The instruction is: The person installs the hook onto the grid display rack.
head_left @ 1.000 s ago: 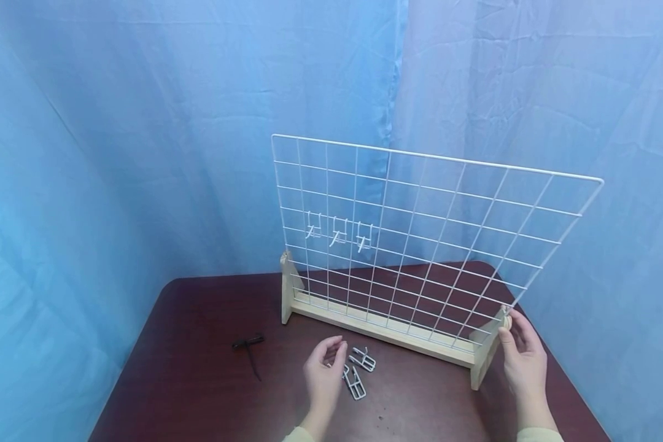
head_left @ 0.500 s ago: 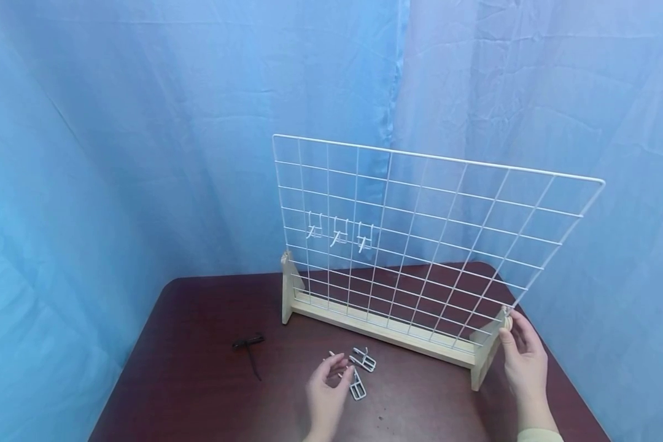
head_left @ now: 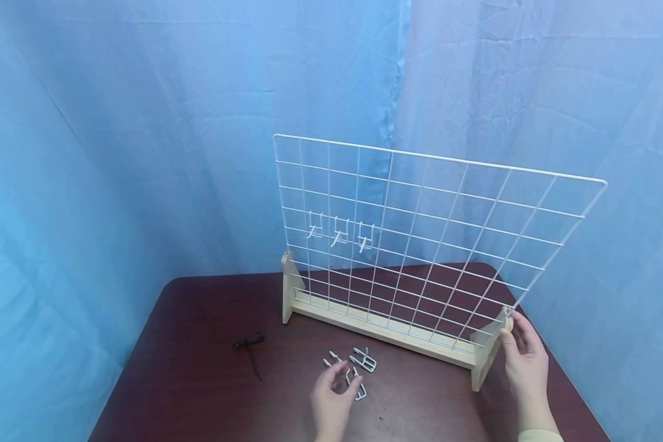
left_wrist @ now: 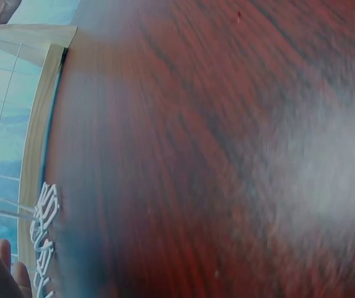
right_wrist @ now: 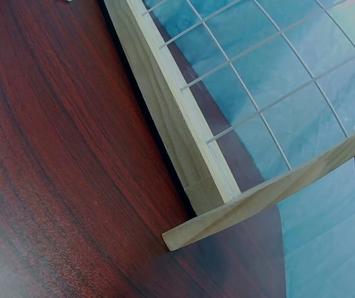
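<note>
A white wire grid panel (head_left: 420, 245) stands upright in a wooden stand (head_left: 387, 331). Three white wire hooks hang side by side on the left part of the grid; the middle one (head_left: 339, 233) juts forward. Loose metal hooks (head_left: 364, 361) lie on the table before the stand. Over them hovers my left hand (head_left: 333, 402), thumb and fingers apart, partly covering some. The left wrist view shows its fingers (left_wrist: 4, 254) beside the hooks (left_wrist: 46, 208). My right hand (head_left: 525, 359) grips the stand's right wooden end piece (right_wrist: 258, 202), thumb in front.
A black T-shaped piece with a thin rod (head_left: 248, 344) lies on the dark red table (head_left: 199, 393), left of the hooks. Light blue curtains (head_left: 199, 123) hang behind and on both sides.
My left hand has moved down and slightly right over the loose hooks, its thumb and fingers spreading apart. My right hand stays on the end piece.
</note>
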A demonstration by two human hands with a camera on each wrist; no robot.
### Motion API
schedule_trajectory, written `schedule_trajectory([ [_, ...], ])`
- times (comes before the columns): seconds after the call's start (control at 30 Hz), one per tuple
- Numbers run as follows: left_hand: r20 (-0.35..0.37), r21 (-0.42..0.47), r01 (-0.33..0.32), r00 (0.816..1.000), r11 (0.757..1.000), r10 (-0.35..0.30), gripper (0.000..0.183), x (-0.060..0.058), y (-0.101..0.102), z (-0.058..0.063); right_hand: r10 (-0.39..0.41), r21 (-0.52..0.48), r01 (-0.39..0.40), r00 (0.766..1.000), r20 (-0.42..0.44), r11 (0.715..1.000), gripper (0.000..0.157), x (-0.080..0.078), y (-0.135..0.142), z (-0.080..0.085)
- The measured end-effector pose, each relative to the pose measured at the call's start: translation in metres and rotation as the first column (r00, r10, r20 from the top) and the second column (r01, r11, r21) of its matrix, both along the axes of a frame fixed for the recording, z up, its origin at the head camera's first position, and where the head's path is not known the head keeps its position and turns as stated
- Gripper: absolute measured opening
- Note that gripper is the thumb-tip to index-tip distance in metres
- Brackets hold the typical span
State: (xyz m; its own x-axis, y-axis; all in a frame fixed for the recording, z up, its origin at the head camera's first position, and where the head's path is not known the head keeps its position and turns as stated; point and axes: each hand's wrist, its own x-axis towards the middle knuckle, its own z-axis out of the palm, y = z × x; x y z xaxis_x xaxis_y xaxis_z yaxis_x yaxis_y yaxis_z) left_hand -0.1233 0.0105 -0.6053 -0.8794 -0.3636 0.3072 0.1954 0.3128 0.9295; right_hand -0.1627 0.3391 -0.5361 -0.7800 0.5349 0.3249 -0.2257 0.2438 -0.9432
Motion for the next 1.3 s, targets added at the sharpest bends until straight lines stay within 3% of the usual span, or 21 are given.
schedule_trajectory([
  [0.23,0.084,-0.03,-0.068,0.994,0.997,0.071,0.037,0.002,0.009,-0.003,-0.001,-0.009,0.001,1.0,-0.009,1.0,0.043,0.002,-0.002,0.002],
  [0.47,0.144,-0.059,-0.098,0.984,0.993,0.106,0.035,0.004,0.013,-0.004,-0.004,0.045,0.004,1.0,-0.003,0.999,0.042,0.003,-0.003,0.002],
  [0.67,0.115,-0.05,-0.124,0.985,0.991,0.129,0.032,0.003,0.017,-0.008,-0.012,0.05,0.011,1.0,0.01,0.999,0.042,0.001,-0.001,0.001],
  [0.83,0.086,0.012,-0.13,0.988,0.991,0.128,0.029,0.002,0.019,-0.007,-0.024,0.06,0.023,0.999,0.022,0.998,0.042,0.0,-0.001,0.001],
  [1.3,0.107,0.083,-0.128,0.987,0.988,0.119,0.019,0.003,0.021,-0.006,-0.042,0.1,0.036,0.997,0.058,0.994,0.042,0.002,-0.002,0.002],
])
